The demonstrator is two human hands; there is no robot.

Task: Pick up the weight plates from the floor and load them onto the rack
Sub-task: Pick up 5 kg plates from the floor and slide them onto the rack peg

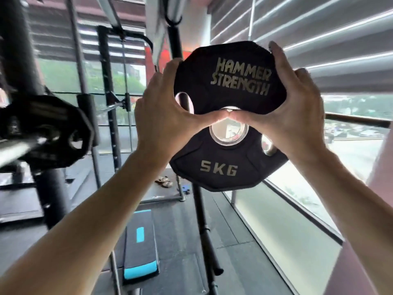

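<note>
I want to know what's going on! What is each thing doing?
Weight plate: held up in the air, not on any bar.
Left hand: grips the plate's left edge.
Right hand: grips its right edge.
Other plate: already on a bar.
Bench: on the floor.

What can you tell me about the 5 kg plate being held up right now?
The 5 kg weight plate is black, rubber-looking, many-sided, with gold "HAMMER STRENGTH" and "5KG" lettering, a metal-lined centre hole and grip cutouts. It is held upright in the air, face toward the camera, clear of any bar. The left hand grips its left edge and the right hand its right edge, thumbs meeting just above the centre hole.
</note>
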